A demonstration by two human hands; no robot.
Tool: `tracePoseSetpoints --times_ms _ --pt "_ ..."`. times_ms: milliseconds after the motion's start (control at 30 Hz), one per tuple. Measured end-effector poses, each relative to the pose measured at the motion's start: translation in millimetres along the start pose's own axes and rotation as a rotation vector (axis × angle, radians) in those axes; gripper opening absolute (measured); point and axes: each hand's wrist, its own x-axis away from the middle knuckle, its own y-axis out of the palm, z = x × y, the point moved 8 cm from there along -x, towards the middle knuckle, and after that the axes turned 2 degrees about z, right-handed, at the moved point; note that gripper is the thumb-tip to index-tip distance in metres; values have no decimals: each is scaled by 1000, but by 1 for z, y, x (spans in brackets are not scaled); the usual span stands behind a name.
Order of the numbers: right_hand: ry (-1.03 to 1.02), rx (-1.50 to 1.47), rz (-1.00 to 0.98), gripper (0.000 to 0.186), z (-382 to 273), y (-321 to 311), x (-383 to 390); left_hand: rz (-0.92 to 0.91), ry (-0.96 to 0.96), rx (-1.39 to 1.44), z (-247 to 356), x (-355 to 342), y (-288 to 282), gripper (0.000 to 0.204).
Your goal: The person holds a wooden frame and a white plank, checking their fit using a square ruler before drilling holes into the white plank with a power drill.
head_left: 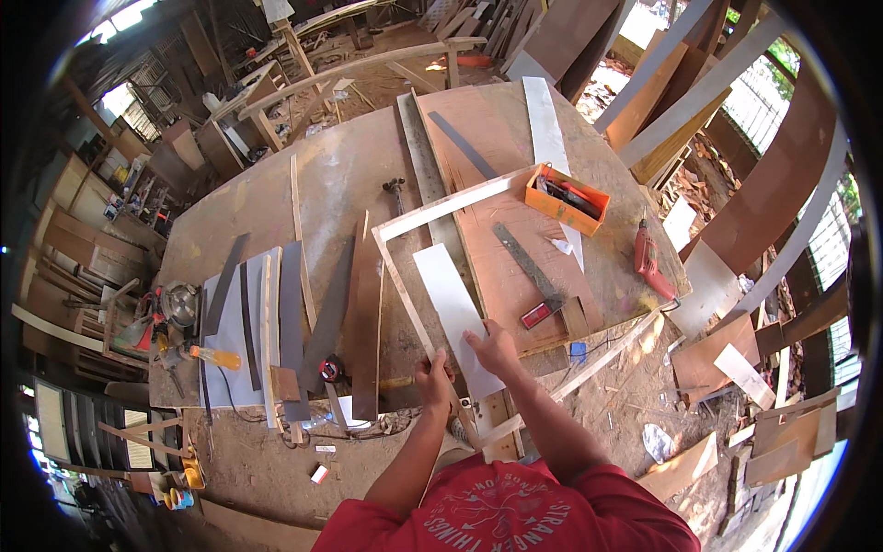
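On the big plywood workbench [276, 198] lies a thin wooden frame [432, 213], open at the near right. My left hand [432, 379] grips the frame's near left strip close to the bench edge. Flat on the near end of a white panel strip [451, 308], which lies inside the frame, rests my right hand [492, 348]. Just right of that hand a steel square [529, 267] with a red handle lies on a brown board [515, 276].
An orange tool tray [567, 199] and a red power drill [649, 262] sit at the right of the bench. Grey and wooden strips, a tape measure [330, 369] and an orange-handled tool [216, 356] lie left. Loose boards and offcuts cover the floor at right.
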Motion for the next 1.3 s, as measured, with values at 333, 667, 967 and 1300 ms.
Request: tracePoseSetpoints --times_ms 333,667,967,1300 --pt "-24 -110 -111 62 2 57 -12 -128 -168 154 -16 -4 -23 45" --pt "53 -29 -131 68 -10 65 -36 -307 -310 247 56 -132 -2 45" --pt "54 -33 -133 71 -42 59 -42 -402 -350 174 75 -175 0 42" --pt "103 -50 -158 72 -39 66 -44 -417 -350 170 85 -167 0 41"
